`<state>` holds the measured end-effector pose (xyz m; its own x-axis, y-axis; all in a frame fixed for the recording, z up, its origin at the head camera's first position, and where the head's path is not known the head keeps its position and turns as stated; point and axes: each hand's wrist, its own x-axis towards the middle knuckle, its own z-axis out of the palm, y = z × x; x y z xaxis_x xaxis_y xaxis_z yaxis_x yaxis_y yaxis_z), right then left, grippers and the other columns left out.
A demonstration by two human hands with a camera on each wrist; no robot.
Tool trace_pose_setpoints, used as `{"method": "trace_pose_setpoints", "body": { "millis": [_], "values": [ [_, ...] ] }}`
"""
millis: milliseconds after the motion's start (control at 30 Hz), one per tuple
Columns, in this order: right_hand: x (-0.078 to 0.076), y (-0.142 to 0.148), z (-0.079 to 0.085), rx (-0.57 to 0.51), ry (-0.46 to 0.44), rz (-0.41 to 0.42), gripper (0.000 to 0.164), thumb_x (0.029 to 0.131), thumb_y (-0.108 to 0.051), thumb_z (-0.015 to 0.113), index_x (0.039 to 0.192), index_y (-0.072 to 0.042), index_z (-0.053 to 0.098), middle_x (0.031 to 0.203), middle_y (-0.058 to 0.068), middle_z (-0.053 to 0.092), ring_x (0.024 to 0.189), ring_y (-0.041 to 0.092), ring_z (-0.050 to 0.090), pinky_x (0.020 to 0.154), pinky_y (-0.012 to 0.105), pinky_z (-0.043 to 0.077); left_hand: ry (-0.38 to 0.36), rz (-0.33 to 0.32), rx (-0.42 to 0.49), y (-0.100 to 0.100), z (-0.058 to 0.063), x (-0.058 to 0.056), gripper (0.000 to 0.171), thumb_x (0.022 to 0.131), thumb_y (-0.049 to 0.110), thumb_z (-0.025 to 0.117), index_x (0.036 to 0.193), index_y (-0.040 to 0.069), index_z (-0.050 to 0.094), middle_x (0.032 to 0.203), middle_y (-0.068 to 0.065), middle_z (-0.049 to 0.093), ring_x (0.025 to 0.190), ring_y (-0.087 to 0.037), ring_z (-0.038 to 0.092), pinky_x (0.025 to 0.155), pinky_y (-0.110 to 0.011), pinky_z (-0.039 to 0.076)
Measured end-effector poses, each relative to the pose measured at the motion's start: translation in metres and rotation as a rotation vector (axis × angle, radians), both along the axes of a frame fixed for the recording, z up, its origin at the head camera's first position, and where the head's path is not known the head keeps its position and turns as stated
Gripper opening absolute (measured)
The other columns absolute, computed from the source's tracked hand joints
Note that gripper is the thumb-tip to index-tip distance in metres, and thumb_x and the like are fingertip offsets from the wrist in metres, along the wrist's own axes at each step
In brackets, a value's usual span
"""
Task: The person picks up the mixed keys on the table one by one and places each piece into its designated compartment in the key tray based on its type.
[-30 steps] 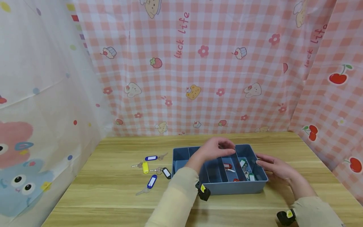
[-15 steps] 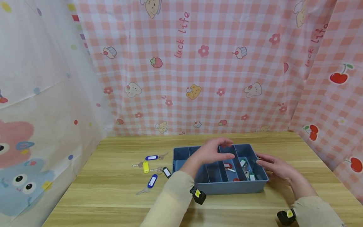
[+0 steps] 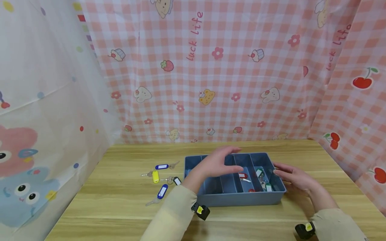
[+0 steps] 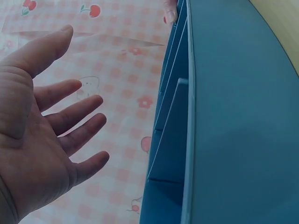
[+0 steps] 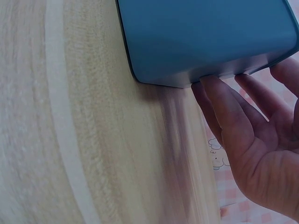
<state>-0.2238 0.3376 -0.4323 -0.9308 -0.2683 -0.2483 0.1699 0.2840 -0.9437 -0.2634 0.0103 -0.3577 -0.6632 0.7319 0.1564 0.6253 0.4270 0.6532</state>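
Note:
A blue-grey divided box (image 3: 241,199) sits on the table. My left hand (image 3: 212,164) hovers over its left and middle compartments, fingers spread and thumb apart, holding nothing; the left wrist view shows that bare palm (image 4: 35,154) beside the box's long wall. At the right end, the fingers of my right hand (image 3: 297,178) touch the outside wall, the thumb close to the rim. Green-tagged keys (image 3: 268,187) lie in the rightmost compartment. A red key tag (image 3: 242,175) with a key is in the compartment left of it, and another red piece (image 3: 251,190) shows near its front.
Left of the box lie several tagged keys: a blue tag (image 3: 162,166) at the back, a yellow tag (image 3: 155,176), a black tag (image 3: 177,181) close to the box, and another blue tag (image 3: 162,191) in front. A checked cloth (image 3: 217,73) hangs behind the table.
My left hand has drawn left over the box, away from the red-tag compartment, and its fingers and thumb have spread wider. My right hand stays at the box's right end.

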Motion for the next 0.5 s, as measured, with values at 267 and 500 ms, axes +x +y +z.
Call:
{"method": "trace_pose_setpoints", "body": {
  "millis": [267, 500],
  "values": [
    [0.001, 0.000, 0.000, 0.002, 0.003, 0.002, 0.069, 0.105, -0.028, 0.051, 0.153, 0.008, 0.016, 0.151, 0.036, 0.027, 0.124, 0.032, 0.051, 0.096, 0.043, 0.049, 0.069, 0.009, -0.015, -0.017, -0.001, 0.003, 0.067, 0.092, 0.039, 0.070, 0.149, 0.014, 0.044, 0.149, -0.003, 0.046, 0.137, -0.019, 0.040, 0.111, -0.039, 0.035],
    [0.001, -0.001, 0.001, 0.015, 0.005, 0.005, 0.069, 0.105, -0.029, 0.050, 0.153, 0.007, 0.016, 0.152, 0.036, 0.025, 0.128, 0.036, 0.047, 0.099, 0.046, 0.047, 0.123, 0.028, -0.008, -0.033, 0.000, 0.007, 0.066, 0.092, 0.037, 0.071, 0.147, 0.013, 0.046, 0.148, -0.004, 0.047, 0.137, -0.022, 0.041, 0.111, -0.041, 0.035]
  ]
}}
